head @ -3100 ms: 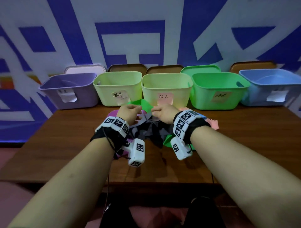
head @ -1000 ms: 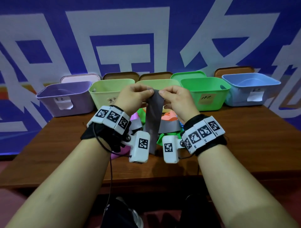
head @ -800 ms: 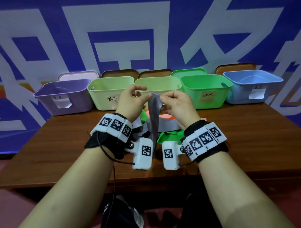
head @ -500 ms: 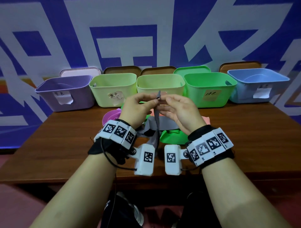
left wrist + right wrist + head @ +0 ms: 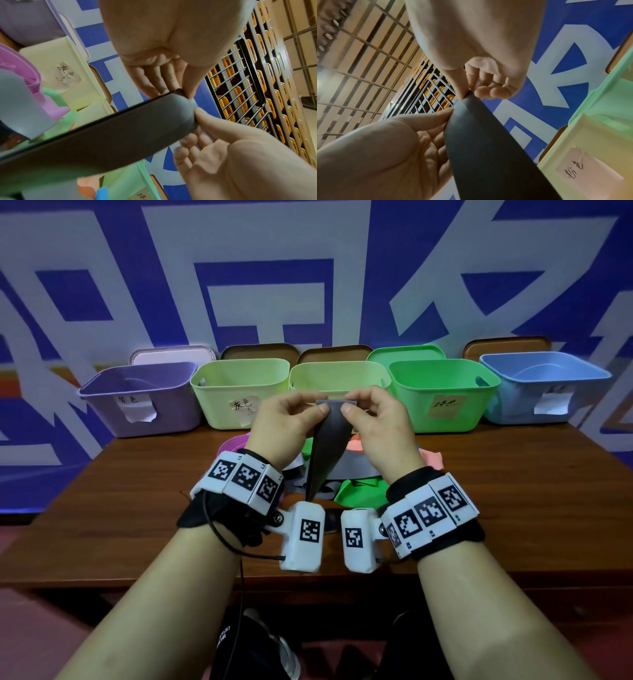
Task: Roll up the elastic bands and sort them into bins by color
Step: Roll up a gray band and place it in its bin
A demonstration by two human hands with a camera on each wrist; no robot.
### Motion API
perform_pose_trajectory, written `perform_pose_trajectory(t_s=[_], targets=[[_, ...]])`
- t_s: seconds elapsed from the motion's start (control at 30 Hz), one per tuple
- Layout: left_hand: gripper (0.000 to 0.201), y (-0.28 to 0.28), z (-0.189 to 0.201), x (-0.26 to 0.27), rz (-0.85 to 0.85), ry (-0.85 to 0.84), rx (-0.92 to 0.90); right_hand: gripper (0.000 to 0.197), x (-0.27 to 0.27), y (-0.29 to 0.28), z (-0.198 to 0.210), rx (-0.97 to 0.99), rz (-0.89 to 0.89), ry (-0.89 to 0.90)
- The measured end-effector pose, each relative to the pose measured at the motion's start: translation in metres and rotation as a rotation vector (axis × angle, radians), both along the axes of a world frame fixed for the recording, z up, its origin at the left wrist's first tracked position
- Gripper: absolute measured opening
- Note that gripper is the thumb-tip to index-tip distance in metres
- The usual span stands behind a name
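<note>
Elastic bands in green, pink, purple and grey lie heaped [image 5: 356, 487] mid-table [image 5: 513, 508], near five bins along the far edge: purple bin [image 5: 137, 398] leftmost, then two pale green bins [image 5: 236, 392], a bright green bin [image 5: 442, 392] and a blue bin [image 5: 544, 385]. A grey band [image 5: 327, 446] hangs above the heap, its top edge pinched by left hand [image 5: 284, 426] and right hand [image 5: 380, 426].

"灰色" on pale-green bin's label [image 5: 242, 406]
</note>
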State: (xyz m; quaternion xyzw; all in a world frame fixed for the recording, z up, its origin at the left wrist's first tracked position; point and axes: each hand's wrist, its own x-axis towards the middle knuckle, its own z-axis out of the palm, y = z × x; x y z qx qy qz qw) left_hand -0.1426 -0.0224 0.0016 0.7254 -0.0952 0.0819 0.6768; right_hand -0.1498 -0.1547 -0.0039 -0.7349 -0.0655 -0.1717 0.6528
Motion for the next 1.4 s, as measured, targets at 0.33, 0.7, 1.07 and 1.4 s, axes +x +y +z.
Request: perform_pose_trajectory(t_s=[0.33,0.7,1.07,1.4], targets=[[0.017,0.001,0.019,-0.007,0.052,-0.085,0.033,0.014,-0.007,-0.009,0.024,-0.095,-0.024,-0.097],[0.014,-0.002,0.055,-0.022,0.066,-0.170,0.088,0.022,-0.018,-0.008,0.055,-0.030,-0.030,-0.138],[0.013,-0.003,0.073,-0.048,0.104,-0.169,0.173,0.013,-0.048,-0.015,0.073,-0.044,0.003,-0.098],[0.014,-0.012,0.070,-0.057,0.038,-0.091,0.133,0.007,-0.053,-0.020,0.066,-0.043,0.070,-0.075]])
